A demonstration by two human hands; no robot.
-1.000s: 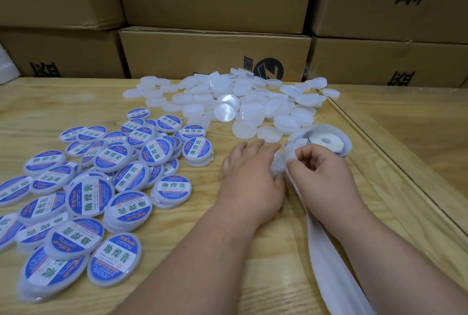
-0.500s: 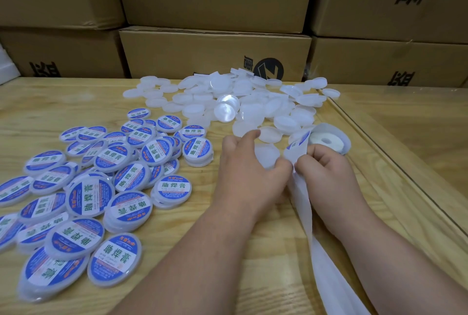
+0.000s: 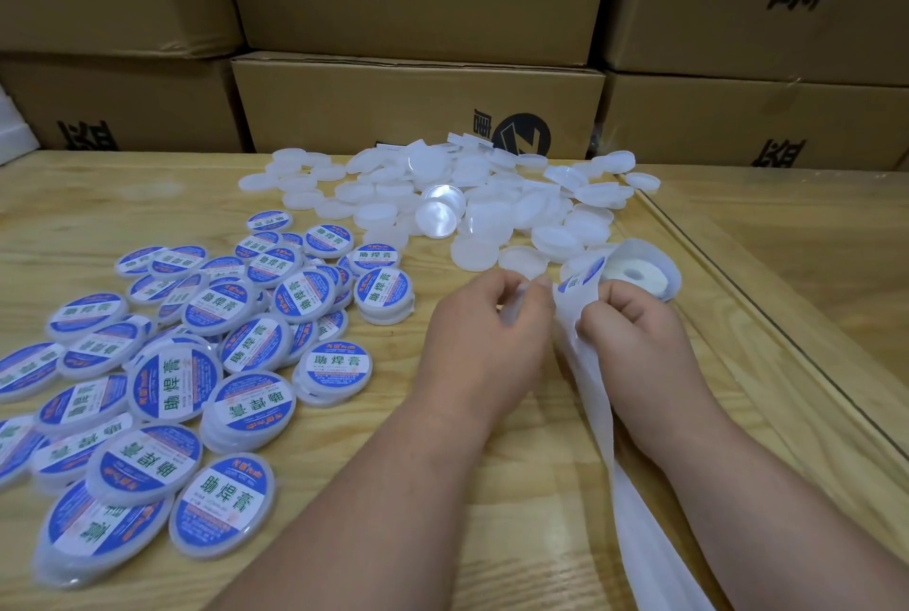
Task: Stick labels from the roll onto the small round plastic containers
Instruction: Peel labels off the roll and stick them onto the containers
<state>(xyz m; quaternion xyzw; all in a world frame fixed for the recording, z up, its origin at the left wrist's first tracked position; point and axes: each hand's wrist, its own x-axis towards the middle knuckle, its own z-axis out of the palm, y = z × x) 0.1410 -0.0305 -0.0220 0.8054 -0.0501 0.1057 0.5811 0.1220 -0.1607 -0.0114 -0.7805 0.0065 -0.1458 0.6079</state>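
Labels, blue-and-white, on roll [image 3: 634, 273] at counter [image 3: 344, 487] right, beside unlabelled containers [image 3: 472, 202]. Left hand [image 3: 484, 340]: fingers curled round a blank container, mostly hidden. Right hand [image 3: 634, 340]: fingers pinching backing strip [image 3: 597, 394] where one label [image 3: 583, 278] lifts. Labelled containers [image 3: 162, 384] heaped left. Step judged: peeling a label. Next: free it, centre it on the held container, press flat.

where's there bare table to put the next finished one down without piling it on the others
Bare wood shows at the far left, between the labelled containers and the boxes, and nearer, between that pile and the left hand. The strip along the table's right edge is also free. It is crowded in the unlabelled pile and around the label roll by the right hand.
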